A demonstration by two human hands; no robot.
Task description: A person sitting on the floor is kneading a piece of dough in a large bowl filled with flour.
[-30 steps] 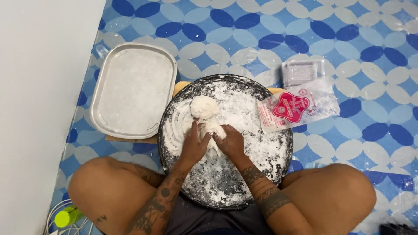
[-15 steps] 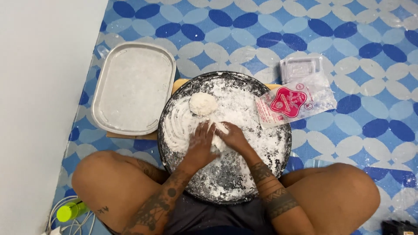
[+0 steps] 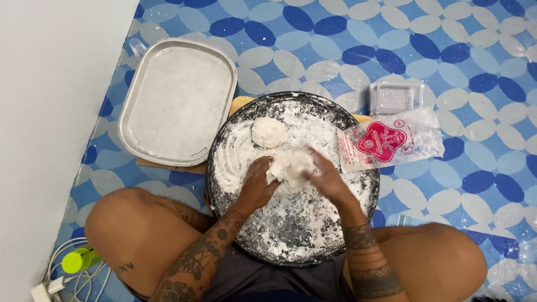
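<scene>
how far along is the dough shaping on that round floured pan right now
One dough ball already sits shaped at the far side of the round dark pan. In hand: the left hand and right hand press a second lump of dough between them. Left: the floured metal tray beside the pan holds no pieces yet.

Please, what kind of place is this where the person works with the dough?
Probably a home floor, used as a cooking spot. The person sits cross-legged on a blue patterned floor covering beside a white wall, with a floured round pan and a metal tray set on the floor.
</scene>
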